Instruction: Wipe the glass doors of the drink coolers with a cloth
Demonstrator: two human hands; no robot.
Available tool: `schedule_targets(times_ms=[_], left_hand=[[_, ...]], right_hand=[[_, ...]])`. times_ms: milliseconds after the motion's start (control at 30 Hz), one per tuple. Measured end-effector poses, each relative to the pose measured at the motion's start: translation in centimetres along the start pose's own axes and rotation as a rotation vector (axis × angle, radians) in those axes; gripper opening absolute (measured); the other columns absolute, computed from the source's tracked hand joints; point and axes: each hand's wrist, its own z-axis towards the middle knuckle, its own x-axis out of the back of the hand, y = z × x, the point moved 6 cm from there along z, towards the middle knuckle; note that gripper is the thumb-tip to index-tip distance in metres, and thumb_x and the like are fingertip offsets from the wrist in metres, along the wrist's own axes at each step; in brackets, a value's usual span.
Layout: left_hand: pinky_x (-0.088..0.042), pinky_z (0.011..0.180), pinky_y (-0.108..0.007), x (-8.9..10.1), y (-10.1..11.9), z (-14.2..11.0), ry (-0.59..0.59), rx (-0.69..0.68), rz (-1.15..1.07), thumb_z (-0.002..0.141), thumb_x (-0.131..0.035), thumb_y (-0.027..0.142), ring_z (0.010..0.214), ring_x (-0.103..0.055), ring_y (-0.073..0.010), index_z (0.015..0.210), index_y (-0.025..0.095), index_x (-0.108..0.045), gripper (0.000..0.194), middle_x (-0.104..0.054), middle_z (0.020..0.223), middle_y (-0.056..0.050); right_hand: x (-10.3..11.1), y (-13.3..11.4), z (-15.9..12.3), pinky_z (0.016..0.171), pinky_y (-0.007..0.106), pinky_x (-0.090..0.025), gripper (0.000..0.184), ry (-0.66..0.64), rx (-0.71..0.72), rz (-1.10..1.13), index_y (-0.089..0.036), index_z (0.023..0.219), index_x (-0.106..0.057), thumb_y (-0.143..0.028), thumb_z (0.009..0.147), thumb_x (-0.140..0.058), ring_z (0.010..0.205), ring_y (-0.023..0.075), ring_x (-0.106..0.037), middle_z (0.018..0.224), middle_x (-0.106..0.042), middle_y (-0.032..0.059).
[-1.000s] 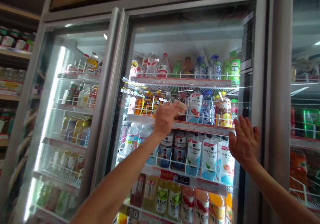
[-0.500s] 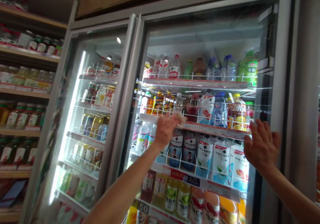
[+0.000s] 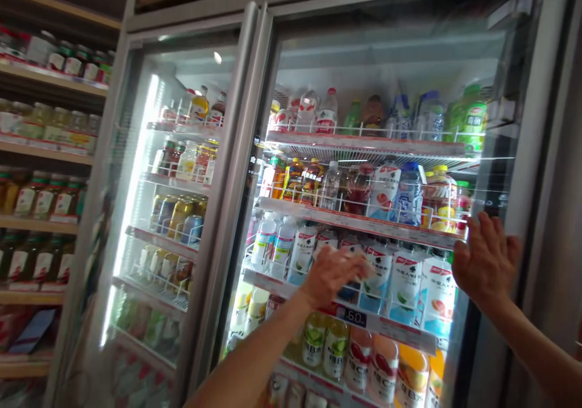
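Note:
My left hand is in front of the right glass door, at the height of the shelf of white-labelled bottles. Blurred by motion, it is closed over a pale, crumpled cloth that shows at the fingertips; the cloth's far side is hidden. Fingers stretched upward, my right hand lies flat against the right side of the same door, with nothing in it. Behind the glass stand several rows of drink bottles, partly covered by both hands.
A second glass door with a metal frame is on the left, with bottles and cans behind it. Further left, open wooden shelves carry rows of bottles. A grey wall panel borders the right door.
My left hand has moved down and to the right across the glass with the cloth. My right hand keeps its place on the door, while the view has shifted slightly.

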Motion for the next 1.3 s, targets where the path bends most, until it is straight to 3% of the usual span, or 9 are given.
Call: schedule_targets(times_ms=[100, 200, 367, 467, 567, 733, 1000, 1200, 1300], left_hand=[[-0.022, 0.114, -0.041, 3.4, -9.1, -2.5, 0.152, 0.397, 0.129, 0.09, -0.033, 0.012, 0.138, -0.021, -0.0141, 0.127, 0.022, -0.046, 0.041, -0.052, 0.133, -0.001], [-0.016, 0.113, -0.053, 2.4, -10.9, -2.0, 0.183, 0.551, 0.15, 0.089, -0.03, 0.011, 0.14, -0.013, -0.0201, 0.132, 0.017, -0.041, 0.044, -0.048, 0.135, -0.008], [-0.011, 0.117, -0.045, -4.0, 4.8, 2.0, -0.05, 0.163, -0.059, 0.088, -0.041, 0.02, 0.137, -0.024, -0.0176, 0.118, 0.03, -0.056, 0.035, -0.051, 0.133, 0.006], [-0.009, 0.116, -0.047, -4.1, 11.5, 0.0, -0.127, -0.167, -0.164, 0.088, -0.044, 0.027, 0.137, -0.026, -0.0188, 0.117, 0.029, -0.057, 0.031, -0.038, 0.142, 0.005], [-0.014, 0.115, -0.046, -1.6, 6.9, -3.6, -0.122, -0.08, -0.156, 0.088, -0.045, 0.023, 0.136, -0.027, -0.0178, 0.118, 0.027, -0.056, 0.033, -0.046, 0.137, 0.002], [-0.021, 0.113, -0.047, 2.0, -5.2, -5.6, 0.125, 0.567, 0.045, 0.088, -0.036, 0.009, 0.139, -0.018, -0.0184, 0.127, 0.02, -0.048, 0.043, -0.052, 0.131, -0.007], [-0.019, 0.115, -0.044, -2.8, 12.5, -4.8, -0.209, -0.276, -0.186, 0.089, -0.044, 0.029, 0.137, -0.025, -0.0162, 0.116, 0.032, -0.057, 0.03, -0.035, 0.143, 0.008], [-0.022, 0.114, -0.042, 4.1, -4.1, -11.4, -0.058, 0.397, 0.04, 0.089, -0.036, 0.013, 0.138, -0.019, -0.0133, 0.131, 0.029, -0.043, 0.045, -0.047, 0.136, 0.0], [-0.023, 0.112, -0.05, 4.8, -6.8, -12.1, 0.108, 0.734, 0.154, 0.089, -0.03, 0.01, 0.14, -0.011, -0.0178, 0.135, 0.019, -0.038, 0.048, -0.043, 0.139, -0.009]], right_hand=[[-0.3, -0.2, -0.7, 0.108, 0.051, -0.018, 0.059, -0.029, -0.052, -0.021, -0.011, 0.138, -0.037, -0.041, 0.087, -0.031, 0.135, 0.0297, -0.027, 0.143, -0.036, 0.0172], [-0.7, -0.4, -1.2, 0.108, 0.053, -0.016, 0.062, -0.061, -0.078, -0.034, -0.011, 0.14, -0.032, -0.042, 0.086, -0.03, 0.137, 0.0307, -0.022, 0.145, -0.031, 0.0179], [-0.5, -0.4, -1.2, 0.108, 0.051, -0.016, 0.06, -0.092, -0.039, -0.06, -0.008, 0.139, -0.033, -0.04, 0.088, -0.028, 0.137, 0.0309, -0.023, 0.145, -0.031, 0.0196], [-0.2, -0.4, -1.2, 0.108, 0.051, -0.017, 0.057, -0.102, -0.004, -0.066, -0.008, 0.137, -0.036, -0.038, 0.089, -0.027, 0.137, 0.0303, -0.023, 0.144, -0.032, 0.0196], [0.1, -0.7, -1.8, 0.108, 0.05, -0.019, 0.056, -0.105, 0.027, -0.061, -0.009, 0.137, -0.036, -0.037, 0.089, -0.028, 0.136, 0.0295, -0.024, 0.143, -0.034, 0.0195], [-0.1, -2.5, -4.1, 0.107, 0.053, -0.019, 0.062, -0.143, -0.016, -0.037, -0.009, 0.141, -0.026, -0.04, 0.088, -0.034, 0.138, 0.0304, -0.018, 0.146, -0.028, 0.0195], [0.3, -3.4, -5.6, 0.104, 0.059, -0.021, 0.06, -0.151, 0.019, 0.027, -0.013, 0.142, -0.025, -0.034, 0.087, -0.036, 0.137, 0.0326, -0.02, 0.146, -0.028, 0.0181], [0.1, -3.2, -5.7, 0.107, 0.055, -0.019, 0.058, -0.076, 0.003, 0.023, -0.013, 0.14, -0.032, -0.036, 0.087, -0.037, 0.136, 0.0321, -0.024, 0.144, -0.033, 0.0181], [0.0, -3.5, -5.7, 0.108, 0.053, -0.019, 0.058, -0.057, -0.022, 0.02, -0.013, 0.139, -0.034, -0.037, 0.087, -0.036, 0.136, 0.0314, -0.025, 0.143, -0.035, 0.0178]])
